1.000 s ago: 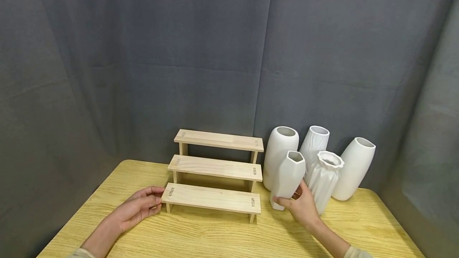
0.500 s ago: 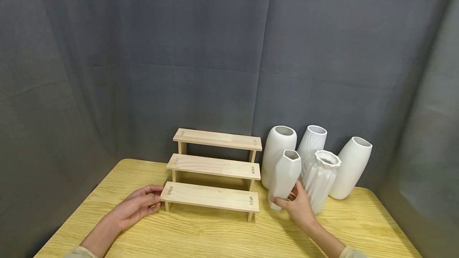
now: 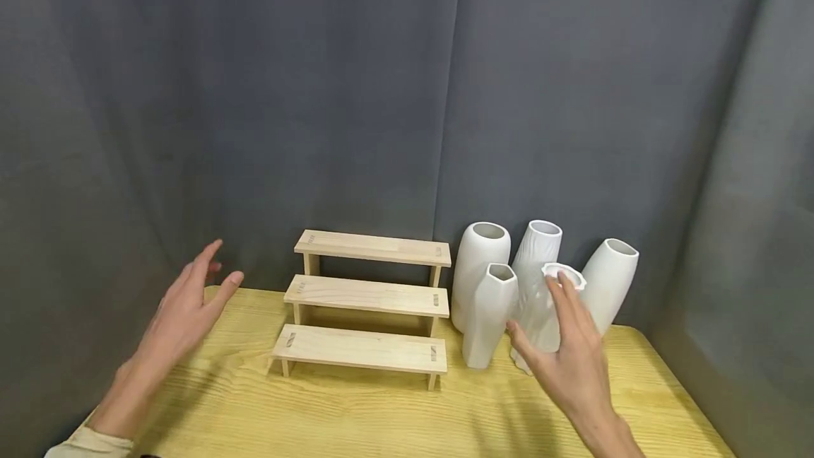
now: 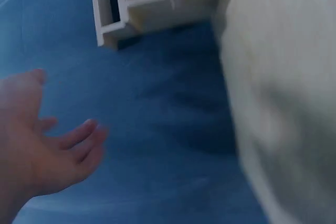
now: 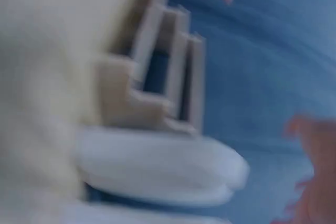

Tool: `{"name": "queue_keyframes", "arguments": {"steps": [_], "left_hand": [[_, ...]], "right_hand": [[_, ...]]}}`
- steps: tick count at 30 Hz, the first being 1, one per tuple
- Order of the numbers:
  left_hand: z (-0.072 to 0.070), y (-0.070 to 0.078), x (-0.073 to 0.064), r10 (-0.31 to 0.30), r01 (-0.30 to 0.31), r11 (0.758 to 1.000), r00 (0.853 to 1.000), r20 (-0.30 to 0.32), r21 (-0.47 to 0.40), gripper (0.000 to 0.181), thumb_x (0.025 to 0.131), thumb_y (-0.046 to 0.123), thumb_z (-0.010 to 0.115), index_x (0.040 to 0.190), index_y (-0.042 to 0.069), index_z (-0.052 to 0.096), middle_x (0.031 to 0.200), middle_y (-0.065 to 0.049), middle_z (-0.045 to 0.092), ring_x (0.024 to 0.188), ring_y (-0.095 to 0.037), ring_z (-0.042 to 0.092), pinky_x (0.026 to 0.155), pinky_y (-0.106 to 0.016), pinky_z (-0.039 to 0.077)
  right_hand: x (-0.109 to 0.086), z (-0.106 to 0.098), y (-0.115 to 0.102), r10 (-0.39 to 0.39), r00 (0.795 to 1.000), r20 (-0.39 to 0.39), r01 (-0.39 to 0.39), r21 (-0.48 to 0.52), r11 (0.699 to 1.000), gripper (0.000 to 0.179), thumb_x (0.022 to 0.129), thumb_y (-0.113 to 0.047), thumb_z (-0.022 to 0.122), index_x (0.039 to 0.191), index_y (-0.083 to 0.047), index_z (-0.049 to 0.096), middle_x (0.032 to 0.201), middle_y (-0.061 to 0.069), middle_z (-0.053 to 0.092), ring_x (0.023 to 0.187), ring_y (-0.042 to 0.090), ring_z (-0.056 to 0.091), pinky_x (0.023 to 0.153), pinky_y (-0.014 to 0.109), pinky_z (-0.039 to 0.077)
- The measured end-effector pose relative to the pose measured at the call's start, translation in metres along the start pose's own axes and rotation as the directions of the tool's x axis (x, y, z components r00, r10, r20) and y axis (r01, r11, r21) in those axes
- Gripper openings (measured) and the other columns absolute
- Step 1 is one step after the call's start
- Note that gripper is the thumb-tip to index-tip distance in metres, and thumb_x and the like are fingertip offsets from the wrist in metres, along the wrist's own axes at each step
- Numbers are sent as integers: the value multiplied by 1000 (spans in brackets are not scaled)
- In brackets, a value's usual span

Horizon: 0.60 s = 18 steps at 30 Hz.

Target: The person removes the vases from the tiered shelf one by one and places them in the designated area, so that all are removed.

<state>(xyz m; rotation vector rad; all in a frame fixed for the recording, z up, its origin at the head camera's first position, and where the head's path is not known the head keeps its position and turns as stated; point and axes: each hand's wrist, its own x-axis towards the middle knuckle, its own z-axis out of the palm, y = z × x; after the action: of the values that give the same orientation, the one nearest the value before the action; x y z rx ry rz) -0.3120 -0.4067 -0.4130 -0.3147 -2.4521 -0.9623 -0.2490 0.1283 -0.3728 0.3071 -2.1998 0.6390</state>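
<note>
My left hand (image 3: pixel 184 309) is raised off the table, left of a three-step wooden stand (image 3: pixel 365 295), its fingers apart and holding nothing. In the left wrist view that hand (image 4: pixel 50 145) is blurred, with the stand (image 4: pixel 149 3) beyond it. My right hand (image 3: pixel 569 352) hovers with spread fingers in front of a white vase with a ruffled rim (image 3: pixel 540 320), hiding part of it. A white faceted vase (image 3: pixel 490 316) stands upright to the left of this hand, apart from it. The right wrist view shows the hand (image 5: pixel 315 177) blurred beside white vases (image 5: pixel 163 166).
Behind the faceted vase stand a smooth rounded white vase (image 3: pixel 480 274) and a ribbed one (image 3: pixel 537 253). Another smooth vase (image 3: pixel 612 278) is at the far right. A grey curtain (image 3: pixel 343 90) rises behind the yellow wooden table (image 3: pixel 343 415).
My right hand has let go of the faceted vase and moved up and right. My left hand has left the stand's front step and lifted away to the left. The view has shifted slightly.
</note>
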Motion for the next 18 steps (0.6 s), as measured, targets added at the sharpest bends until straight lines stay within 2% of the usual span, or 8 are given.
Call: {"name": "queue_keyframes", "arguments": {"steps": [2, 4, 7, 9, 11, 13, 15, 18], "left_hand": [[-3, 2, 11, 76, -67, 987, 996, -56, 148, 74, 105, 48, 53, 165, 23, 17, 153, -28, 34, 137, -52, 29, 106, -73, 18], [2, -6, 22, 138, -114, 954, 988, -72, 276, 76, 103, 51, 54, 165, 25, 19, 161, -25, 23, 144, -51, 16, 111, -72, 1], [17, -25, 33, 156, -131, 893, 987, -24, 431, 84, 100, 62, 52, 166, 25, 14, 167, -20, 9, 150, -46, -1, 113, -67, -9], [30, -40, 31, 137, -135, 869, 990, 32, 477, 88, 98, 67, 50, 166, 26, 12, 168, -18, 4, 150, -45, -5, 113, -66, -12], [40, -51, 22, 95, -133, 861, 990, 101, 491, 92, 97, 72, 47, 166, 24, 11, 168, -20, 3, 150, -46, -8, 112, -65, -15], [45, -60, 12, 56, -120, 868, 988, 145, 482, 93, 96, 73, 47, 166, 22, 12, 167, -21, 4, 149, -48, -7, 111, -66, -16], [46, -64, 4, 23, -100, 876, 986, 166, 471, 94, 96, 73, 46, 166, 21, 11, 167, -21, 2, 149, -49, -8, 111, -67, -16], [45, -66, 0, 10, -86, 882, 986, 165, 463, 93, 97, 73, 45, 166, 22, 7, 168, -20, -1, 149, -48, -10, 111, -67, -16]], "right_hand": [[24, -14, 0, -107, 994, -25, 104, -82, 991, 97, 76, -43, 86, 157, -15, 41, 164, 10, 29, 149, 40, 21, 113, 70, 12], [46, -19, 7, -129, 991, 27, 132, -154, 979, 109, 74, -57, 83, 163, -22, 30, 169, 6, 13, 152, 39, 2, 112, 71, -6], [64, -11, 22, -45, 987, 157, 83, -240, 967, 119, 76, -72, 75, 165, -28, 10, 169, 7, -10, 149, 38, -18, 105, 72, -20], [63, -1, 35, 18, 970, 242, 49, -270, 962, 116, 81, -76, 67, 165, -26, 3, 167, 10, -17, 147, 41, -22, 101, 73, -23], [56, 8, 46, 63, 950, 306, 31, -293, 956, 112, 85, -78, 60, 165, -24, 2, 166, 11, -19, 147, 44, -21, 100, 75, -23], [47, 15, 53, 77, 939, 334, 31, -309, 950, 109, 87, -78, 56, 166, -22, 5, 167, 12, -17, 147, 46, -18, 101, 75, -22], [43, 18, 55, 72, 941, 330, 41, -324, 945, 109, 86, -80, 55, 166, -22, 8, 167, 11, -16, 148, 45, -17, 102, 74, -21], [42, 20, 54, 55, 949, 309, 54, -336, 940, 109, 85, -81, 56, 166, -24, 9, 168, 7, -16, 149, 42, -17, 103, 72, -22]]}}
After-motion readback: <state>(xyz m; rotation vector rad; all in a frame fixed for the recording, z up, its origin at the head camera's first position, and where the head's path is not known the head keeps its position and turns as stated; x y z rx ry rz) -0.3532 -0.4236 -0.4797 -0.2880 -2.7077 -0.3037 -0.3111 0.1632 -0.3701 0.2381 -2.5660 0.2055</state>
